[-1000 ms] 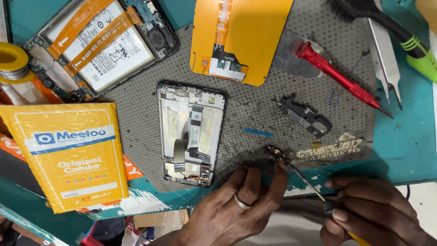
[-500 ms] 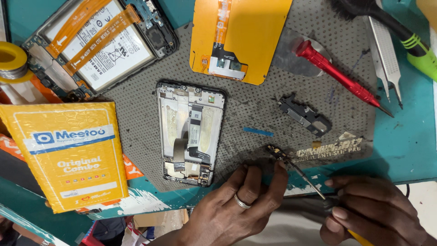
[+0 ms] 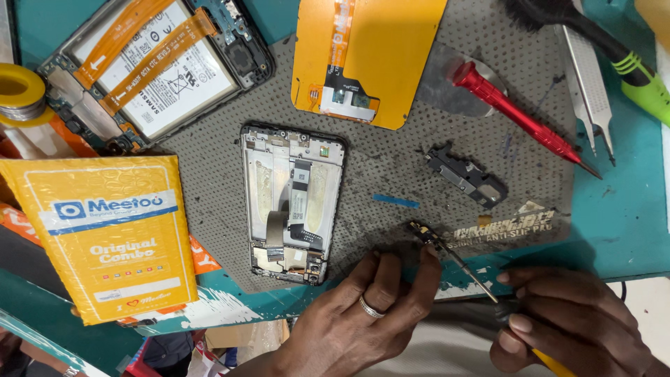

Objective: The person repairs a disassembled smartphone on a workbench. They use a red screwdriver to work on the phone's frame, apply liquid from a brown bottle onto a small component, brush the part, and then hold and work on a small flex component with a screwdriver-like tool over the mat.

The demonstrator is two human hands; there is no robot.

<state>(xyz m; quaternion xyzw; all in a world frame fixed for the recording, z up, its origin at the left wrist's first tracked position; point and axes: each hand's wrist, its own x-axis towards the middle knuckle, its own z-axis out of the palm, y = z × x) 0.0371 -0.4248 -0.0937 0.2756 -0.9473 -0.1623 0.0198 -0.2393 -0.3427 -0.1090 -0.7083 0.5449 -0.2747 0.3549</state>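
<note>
Yellow padded package at left, white battery label top left, probably an orange-backed screen top centre

A grey perforated anti-slip mat covers the middle of the teal worktop. At its centre lies an opened black phone frame with bare metal insides. At 11 o'clock from it rests a second opened phone with orange ribbon cables; at 1 o'clock, an orange-backed display panel. Towards 3 o'clock sit a small blue strip and a black plastic bracket. A red-handled screwdriver and steel tweezers lie at 2 o'clock. A yellow padded envelope lies at 9 o'clock, a yellow tape roll at 10
</note>
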